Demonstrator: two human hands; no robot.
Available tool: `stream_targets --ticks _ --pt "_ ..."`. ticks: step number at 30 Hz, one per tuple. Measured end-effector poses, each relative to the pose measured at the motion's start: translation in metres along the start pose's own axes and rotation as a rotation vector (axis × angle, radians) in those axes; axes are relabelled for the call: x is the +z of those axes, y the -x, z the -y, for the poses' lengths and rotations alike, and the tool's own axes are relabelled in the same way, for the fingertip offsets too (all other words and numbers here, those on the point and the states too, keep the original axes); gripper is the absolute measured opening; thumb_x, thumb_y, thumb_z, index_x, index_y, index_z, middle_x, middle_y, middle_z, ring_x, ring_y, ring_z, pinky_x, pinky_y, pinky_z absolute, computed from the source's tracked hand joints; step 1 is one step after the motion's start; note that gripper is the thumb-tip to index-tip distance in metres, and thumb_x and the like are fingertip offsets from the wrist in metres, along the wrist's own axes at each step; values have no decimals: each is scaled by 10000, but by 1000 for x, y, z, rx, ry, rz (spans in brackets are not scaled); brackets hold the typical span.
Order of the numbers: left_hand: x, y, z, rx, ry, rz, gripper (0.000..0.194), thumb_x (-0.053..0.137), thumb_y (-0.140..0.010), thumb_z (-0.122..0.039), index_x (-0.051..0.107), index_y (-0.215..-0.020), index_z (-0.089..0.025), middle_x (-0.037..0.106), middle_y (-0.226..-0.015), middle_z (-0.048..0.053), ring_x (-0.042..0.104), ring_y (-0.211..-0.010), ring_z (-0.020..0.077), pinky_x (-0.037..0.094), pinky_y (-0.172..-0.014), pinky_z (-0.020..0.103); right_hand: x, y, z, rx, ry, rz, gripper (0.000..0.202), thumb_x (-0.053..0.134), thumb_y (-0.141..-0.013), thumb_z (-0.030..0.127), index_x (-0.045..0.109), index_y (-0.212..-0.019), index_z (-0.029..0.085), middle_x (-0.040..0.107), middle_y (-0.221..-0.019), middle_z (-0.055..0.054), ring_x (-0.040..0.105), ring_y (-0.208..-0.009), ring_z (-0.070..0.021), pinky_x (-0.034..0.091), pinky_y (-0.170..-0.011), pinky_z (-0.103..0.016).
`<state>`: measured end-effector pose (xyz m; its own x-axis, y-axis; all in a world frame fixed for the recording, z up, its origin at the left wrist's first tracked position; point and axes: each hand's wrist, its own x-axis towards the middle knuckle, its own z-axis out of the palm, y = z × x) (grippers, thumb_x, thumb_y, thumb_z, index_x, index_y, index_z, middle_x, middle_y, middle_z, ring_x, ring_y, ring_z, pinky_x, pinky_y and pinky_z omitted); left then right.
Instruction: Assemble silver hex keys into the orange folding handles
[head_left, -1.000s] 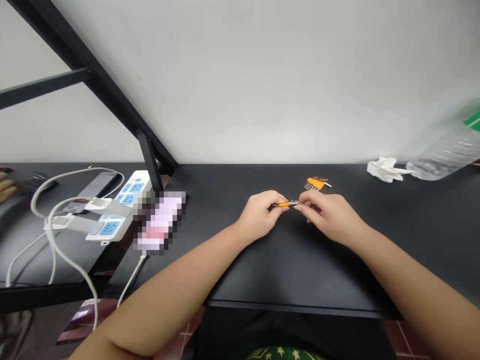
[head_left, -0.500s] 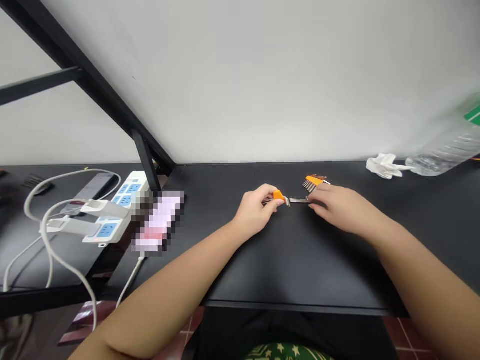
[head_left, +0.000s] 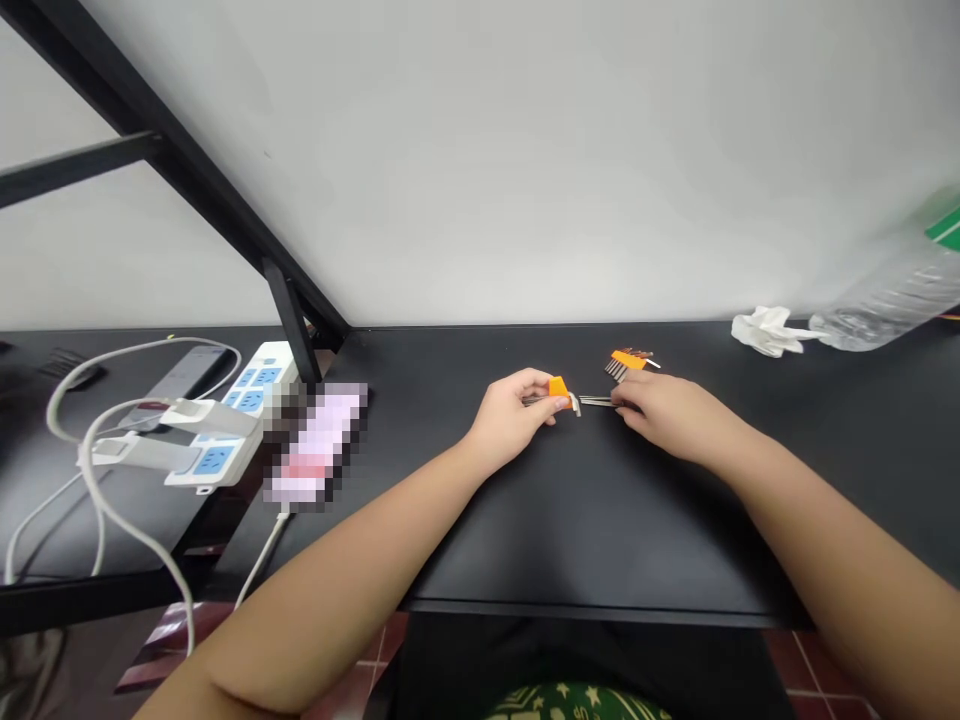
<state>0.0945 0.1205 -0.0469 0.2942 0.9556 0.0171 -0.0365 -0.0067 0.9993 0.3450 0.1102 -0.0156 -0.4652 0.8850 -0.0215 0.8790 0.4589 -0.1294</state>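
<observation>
My left hand (head_left: 516, 415) is closed around an orange hex key holder (head_left: 559, 391), thumb and fingers pinching it just above the black table. Short bent metal ends stick out of its right side, and thin shafts run back under the fingers. To the right, my right hand (head_left: 664, 412) pinches thin metal hex keys (head_left: 598, 401), whose straight shafts point left toward the holder. Whether they touch it I cannot tell. Just behind the right hand lies a second orange hex key holder (head_left: 628, 359) with several keys fanned out of it; the hand partly covers it.
A crumpled white tissue (head_left: 771, 331) and a clear plastic bottle (head_left: 885, 305) lie at the back right by the wall. On the left are a pixelated phone (head_left: 319, 440) on a cable, a white power strip (head_left: 238, 415) with plugs, and a black metal frame (head_left: 289, 315).
My right hand has shifted very slightly, and the keys in it lie at a slightly different angle. The holder in my left hand has turned a little. All else stays put.
</observation>
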Motion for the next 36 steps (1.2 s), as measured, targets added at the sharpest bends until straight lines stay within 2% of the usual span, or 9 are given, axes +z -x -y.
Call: stream_targets --ticks 5,9,12,15,20,24,29,36 --pt "0 -1 -3 -28 32 -10 335 850 -763 -379 713 -960 -145 768 -903 74 631 -645 117 543 -644 287 -3 0 8 49 14 42 132 557 -878 171 614 -764 208 717 -881 -39 623 -724 -176 354 -559 -287" --pt "0 -1 -6 -50 35 -17 348 847 -767 -395 718 -961 -136 756 -891 78 623 -656 119 508 -603 263 -4 1 15 60 94 28 131 542 -870 167 598 -757 202 707 -906 -53 606 -701 -177 306 -535 -297" --pt "-1 -2 -6 -44 44 -12 342 842 -773 -401 717 -952 -138 745 -868 67 602 -622 107 499 -594 264 -5 1 16 47 49 -57 114 545 -885 183 618 -799 202 705 -945 -48 599 -698 -165 347 -559 -293" --pt "-2 -1 -6 -32 40 1 328 846 -771 -393 704 -934 -146 743 -866 55 607 -618 106 518 -630 280 -5 2 14 3 -72 -191 105 548 -895 185 627 -829 207 695 -882 -32 603 -707 -159 411 -622 -290" --pt "-2 0 -3 34 36 25 297 853 -764 -361 669 -865 -151 754 -905 65 678 -754 147 565 -772 331 -6 6 18 -131 -351 -312 82 574 -898 178 643 -861 204 663 -767 -6 601 -664 -133 462 -657 -261" --pt "-1 2 -1 63 -9 32 249 846 -773 -327 687 -860 -156 767 -943 74 711 -864 186 567 -871 373 -7 7 23 -185 -446 -362 85 588 -888 156 656 -858 199 656 -745 10 592 -628 -109 464 -629 -232" --pt "-2 3 -1 82 -49 17 214 826 -796 -315 702 -883 -164 770 -973 73 717 -907 200 564 -900 387 -13 7 24 -172 -485 -383 98 605 -874 134 666 -833 199 639 -694 32 563 -588 -92 449 -604 -220" --pt "-3 4 -2 113 -82 40 183 806 -818 -302 718 -901 -163 771 -975 76 722 -895 200 574 -879 370 -16 10 26 -164 -536 -334 114 603 -889 154 696 -841 200 651 -684 32 556 -584 -92 436 -588 -221"
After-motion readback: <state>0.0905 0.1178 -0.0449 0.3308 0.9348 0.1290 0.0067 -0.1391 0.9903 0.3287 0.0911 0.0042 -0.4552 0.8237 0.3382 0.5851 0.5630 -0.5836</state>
